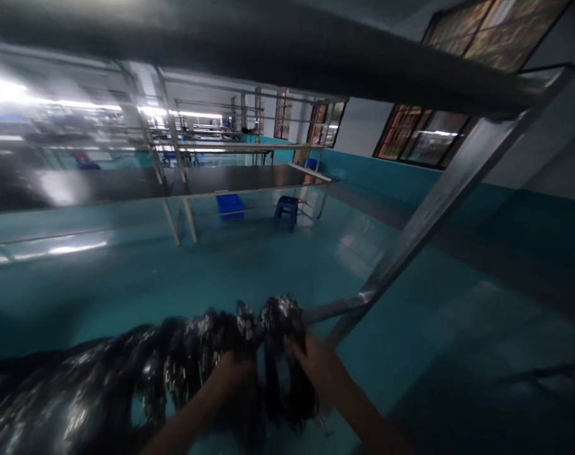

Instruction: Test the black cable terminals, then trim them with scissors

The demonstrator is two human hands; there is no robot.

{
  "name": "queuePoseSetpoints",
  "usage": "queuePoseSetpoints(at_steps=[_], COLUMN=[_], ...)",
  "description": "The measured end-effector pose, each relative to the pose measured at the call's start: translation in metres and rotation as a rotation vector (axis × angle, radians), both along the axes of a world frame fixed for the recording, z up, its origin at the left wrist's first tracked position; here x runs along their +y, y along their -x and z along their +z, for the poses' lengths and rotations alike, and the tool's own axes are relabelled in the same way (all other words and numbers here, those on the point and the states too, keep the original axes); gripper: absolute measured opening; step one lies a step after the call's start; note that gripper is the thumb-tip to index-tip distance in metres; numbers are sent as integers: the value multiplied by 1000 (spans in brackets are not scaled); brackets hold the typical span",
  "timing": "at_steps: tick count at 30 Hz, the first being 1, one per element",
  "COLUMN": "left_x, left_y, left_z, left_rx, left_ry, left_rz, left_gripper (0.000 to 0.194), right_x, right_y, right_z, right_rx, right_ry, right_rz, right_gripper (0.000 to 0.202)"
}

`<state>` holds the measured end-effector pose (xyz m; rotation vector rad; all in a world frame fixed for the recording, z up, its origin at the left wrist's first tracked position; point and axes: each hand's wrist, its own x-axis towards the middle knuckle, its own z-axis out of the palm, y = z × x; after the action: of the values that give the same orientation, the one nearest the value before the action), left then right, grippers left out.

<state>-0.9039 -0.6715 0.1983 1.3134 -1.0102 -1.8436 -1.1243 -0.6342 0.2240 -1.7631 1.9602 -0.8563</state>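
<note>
A long row of black coiled cable bundles hangs over a metal bar in the lower part of the head view, blurred by motion. At its right end hangs one cable bundle, slightly apart from the others. My right hand is closed on the right side of that end bundle, thumb toward the coil. My left hand reaches in among the bundles just to the left; its fingers are smeared and partly hidden against the dark cable.
A thick dark table edge crosses overhead, joined to a slanting metal leg at right. Beyond stand a long dark worktable, a blue bin and a dark blue stool on the green floor.
</note>
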Motion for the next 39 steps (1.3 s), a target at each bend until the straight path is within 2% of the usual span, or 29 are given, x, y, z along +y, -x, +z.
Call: queuePoseSetpoints(at_steps=[3,6,9,13,16,20,22,24,26,29,33,39], left_x=[1,0,-1,-3,-6,-8,-7,-7,-8,-11,-16,-21], left_y=[-5,-9,-11,-13,-17,-26,-31,-35,-40,-45,-48,-42], left_z=[4,7,8,9,14,21,23,26,29,34,37,36], left_rx=[1,-1,-42,-165,-307,-468,-511,-525,-527,-536,-566,-658], left_ry=[41,104,178,307,388,441,448,453,460,467,469,521], left_rz=[22,30,27,7,-5,-49,-65,-74,-76,-61,-28,-30], left_gripper=[11,14,21,37,32,21,21,20,20,22,26,23], right_x=[-7,-23,-38,-35,-13,11,11,4,-5,-17,-26,-29], right_y=[14,37,59,68,51,8,-7,-10,-1,25,53,64], right_z=[15,32,35,14,-10,-48,-64,-70,-65,-44,-23,-8], right_rx=[36,46,35,5,-81,-290,-389,-456,-486,-474,-373,-194], right_ry=[-8,34,112,229,265,119,63,42,38,34,37,92], right_rz=[17,-34,-140,-250,-244,-134,-72,-55,-76,-119,-172,-206], right_gripper=[34,37,40,38,46,47,49,53,57,61,55,44])
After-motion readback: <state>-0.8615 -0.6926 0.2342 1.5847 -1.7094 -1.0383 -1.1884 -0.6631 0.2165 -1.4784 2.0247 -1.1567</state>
